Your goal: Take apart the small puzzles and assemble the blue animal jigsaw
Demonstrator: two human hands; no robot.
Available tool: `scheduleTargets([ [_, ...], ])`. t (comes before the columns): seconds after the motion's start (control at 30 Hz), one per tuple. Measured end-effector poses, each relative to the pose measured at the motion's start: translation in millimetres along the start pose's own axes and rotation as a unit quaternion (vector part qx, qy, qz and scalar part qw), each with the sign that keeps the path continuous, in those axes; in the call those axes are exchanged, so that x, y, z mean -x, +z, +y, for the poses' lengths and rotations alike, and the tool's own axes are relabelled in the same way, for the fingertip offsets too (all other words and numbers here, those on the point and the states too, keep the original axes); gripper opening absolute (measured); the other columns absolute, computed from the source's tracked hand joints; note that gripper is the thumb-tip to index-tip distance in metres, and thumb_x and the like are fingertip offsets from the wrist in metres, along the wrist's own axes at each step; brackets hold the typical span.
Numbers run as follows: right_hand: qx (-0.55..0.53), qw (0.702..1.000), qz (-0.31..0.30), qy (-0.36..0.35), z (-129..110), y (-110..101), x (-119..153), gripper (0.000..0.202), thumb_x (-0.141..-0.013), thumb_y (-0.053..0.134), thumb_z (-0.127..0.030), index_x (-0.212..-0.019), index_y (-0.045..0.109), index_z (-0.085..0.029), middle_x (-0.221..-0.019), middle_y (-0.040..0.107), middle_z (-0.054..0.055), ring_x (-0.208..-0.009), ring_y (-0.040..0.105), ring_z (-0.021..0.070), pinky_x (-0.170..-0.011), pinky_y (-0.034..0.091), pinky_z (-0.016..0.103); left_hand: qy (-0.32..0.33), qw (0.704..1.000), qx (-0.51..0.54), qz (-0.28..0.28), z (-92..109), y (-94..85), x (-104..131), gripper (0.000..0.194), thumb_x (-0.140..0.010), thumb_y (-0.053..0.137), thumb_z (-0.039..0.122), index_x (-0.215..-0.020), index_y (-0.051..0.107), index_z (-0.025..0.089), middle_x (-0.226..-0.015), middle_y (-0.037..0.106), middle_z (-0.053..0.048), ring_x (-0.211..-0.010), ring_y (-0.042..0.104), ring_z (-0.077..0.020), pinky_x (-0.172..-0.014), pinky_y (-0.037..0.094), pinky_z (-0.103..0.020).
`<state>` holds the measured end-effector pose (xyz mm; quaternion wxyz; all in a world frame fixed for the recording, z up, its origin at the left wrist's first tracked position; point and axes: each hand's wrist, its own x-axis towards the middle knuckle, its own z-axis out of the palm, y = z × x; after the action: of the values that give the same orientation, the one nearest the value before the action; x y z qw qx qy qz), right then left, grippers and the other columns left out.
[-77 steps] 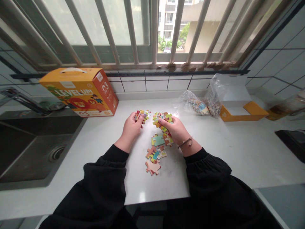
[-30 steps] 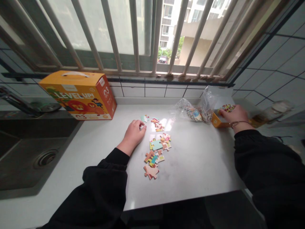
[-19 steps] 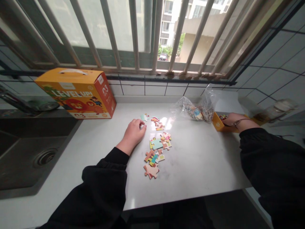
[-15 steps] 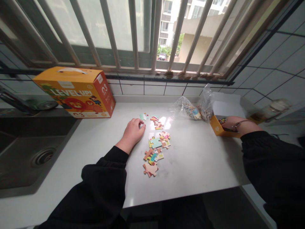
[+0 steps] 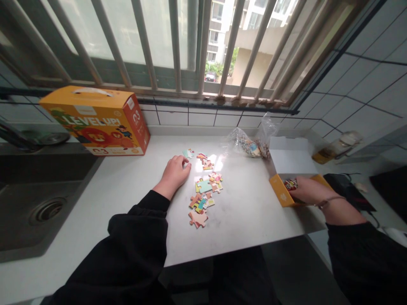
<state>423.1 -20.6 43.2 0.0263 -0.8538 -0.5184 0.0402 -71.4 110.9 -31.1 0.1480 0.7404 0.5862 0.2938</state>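
Note:
My left hand (image 5: 174, 173) rests on the white counter (image 5: 251, 212) with its fingers curled and nothing in it, the fingertips beside a small puzzle piece (image 5: 188, 153). Several loose colourful puzzle pieces (image 5: 205, 187) lie just to its right. My right hand (image 5: 310, 192) reaches into a small open orange box (image 5: 280, 195) at the counter's front right corner and grips it. A few puzzle pieces (image 5: 291, 184) lie inside the box at my fingertips, and its white lid flap (image 5: 292, 161) stands open behind.
A large orange puzzle carton (image 5: 95, 123) with a handle stands at the back left. A clear plastic bag (image 5: 248, 146) of pieces lies at the back. A sink (image 5: 47, 209) is at the left. A bottle (image 5: 337, 148) lies on the lower surface to the right.
Both hands held pieces together; my right hand then carried some to the small orange box and has drawn the box toward the counter's front edge. My left hand stayed on the counter.

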Motion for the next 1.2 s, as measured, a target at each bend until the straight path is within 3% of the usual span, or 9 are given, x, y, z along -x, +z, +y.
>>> scheduleTargets([
  [0.13, 0.033, 0.996, -0.069, -0.047, -14, 7, 45, 0.025, -0.088, 0.085, -0.042, -0.090, 0.069, -0.022, -0.092, 0.079, 0.016, -0.084, 0.076, 0.0311, -0.066, 0.046, 0.034, 0.002, 1.000, -0.004, 0.000, 0, 0.6, 0, 0.009, -0.097, 0.068, 0.029, -0.102, 0.070, 0.021, -0.102, 0.071, -0.012, -0.102, 0.068, -0.0316, -0.101, 0.056, -0.047],
  [0.3, 0.007, 0.992, -0.063, -0.108, -55, 17, 75, 0.026, -0.099, 0.072, -0.045, -0.106, 0.066, -0.021, -0.106, 0.080, 0.017, -0.097, 0.077, 0.0328, -0.073, 0.048, 0.035, 0.002, 1.000, -0.001, 0.000, 1, 0.5, 0, 0.006, -0.096, 0.068, 0.026, -0.101, 0.068, 0.022, -0.101, 0.071, -0.011, -0.103, 0.067, -0.0303, -0.103, 0.055, -0.047],
  [0.43, -0.022, 0.990, -0.055, -0.125, -108, 23, 71, 0.032, -0.099, 0.073, -0.046, -0.112, 0.064, -0.019, -0.111, 0.080, 0.019, -0.100, 0.078, 0.0339, -0.073, 0.047, 0.035, 0.001, 1.000, 0.008, 0.007, 1, 0.3, 1, 0.007, -0.096, 0.068, 0.026, -0.101, 0.068, 0.022, -0.103, 0.071, -0.011, -0.102, 0.067, -0.0301, -0.102, 0.056, -0.047],
  [0.6, -0.045, 0.992, -0.048, -0.108, -180, 24, 47, 0.043, -0.101, 0.072, -0.048, -0.124, 0.064, -0.012, -0.123, 0.078, 0.025, -0.112, 0.078, 0.0369, -0.078, 0.051, 0.036, -0.003, 1.000, 0.017, 0.014, 0, 0.9, 1, 0.008, -0.096, 0.068, 0.026, -0.102, 0.067, 0.022, -0.104, 0.070, -0.011, -0.099, 0.068, -0.0292, -0.098, 0.057, -0.045],
  [0.73, -0.049, 0.992, -0.043, -0.104, -215, 27, 30, 0.052, -0.104, 0.064, -0.051, -0.135, 0.062, -0.009, -0.129, 0.075, 0.029, -0.117, 0.078, 0.0394, -0.088, 0.055, 0.040, -0.006, 0.999, 0.024, 0.020, -2, 1.7, 2, 0.008, -0.097, 0.068, 0.026, -0.104, 0.068, 0.022, -0.106, 0.070, -0.011, -0.098, 0.068, -0.0282, -0.097, 0.058, -0.045],
  [0.83, -0.061, 0.990, -0.053, -0.115, -221, 31, 24, 0.059, -0.109, 0.053, -0.058, -0.141, 0.059, -0.008, -0.138, 0.071, 0.032, -0.124, 0.075, 0.0410, -0.096, 0.056, 0.044, -0.008, 0.999, 0.029, 0.022, -3, 2.8, 2, 0.007, -0.097, 0.068, 0.025, -0.104, 0.068, 0.022, -0.105, 0.070, -0.010, -0.099, 0.069, -0.0281, -0.096, 0.058, -0.044],
  [1.0, -0.125, 0.980, -0.080, -0.131, -209, 29, 25, 0.078, -0.111, 0.031, -0.073, -0.150, 0.058, -0.011, -0.143, 0.072, 0.030, -0.134, 0.071, 0.0424, -0.103, 0.055, 0.048, -0.008, 0.999, 0.034, 0.021, -2, 2.9, 2, 0.008, -0.097, 0.068, 0.024, -0.104, 0.068, 0.022, -0.106, 0.070, -0.010, -0.100, 0.069, -0.0279, -0.097, 0.058, -0.044],
  [1.1, -0.144, 0.974, -0.078, -0.159, -199, 24, 33, 0.082, -0.113, 0.023, -0.071, -0.160, 0.053, -0.010, -0.150, 0.070, 0.030, -0.140, 0.068, 0.0436, -0.107, 0.053, 0.049, -0.007, 0.999, 0.032, 0.019, -1, 2.0, 3, 0.007, -0.097, 0.068, 0.024, -0.104, 0.068, 0.022, -0.106, 0.070, -0.011, -0.100, 0.068, -0.0282, -0.097, 0.057, -0.045],
  [1.2, -0.134, 0.972, -0.071, -0.177, -193, 20, 45, 0.078, -0.115, 0.025, -0.069, -0.162, 0.053, -0.015, -0.144, 0.075, 0.026, -0.134, 0.071, 0.0428, -0.103, 0.054, 0.047, -0.008, 0.999, 0.026, 0.019, -1, 2.1, 3, 0.007, -0.097, 0.068, 0.024, -0.104, 0.068, 0.022, -0.105, 0.070, -0.010, -0.101, 0.068, -0.0283, -0.099, 0.057, -0.045],
])
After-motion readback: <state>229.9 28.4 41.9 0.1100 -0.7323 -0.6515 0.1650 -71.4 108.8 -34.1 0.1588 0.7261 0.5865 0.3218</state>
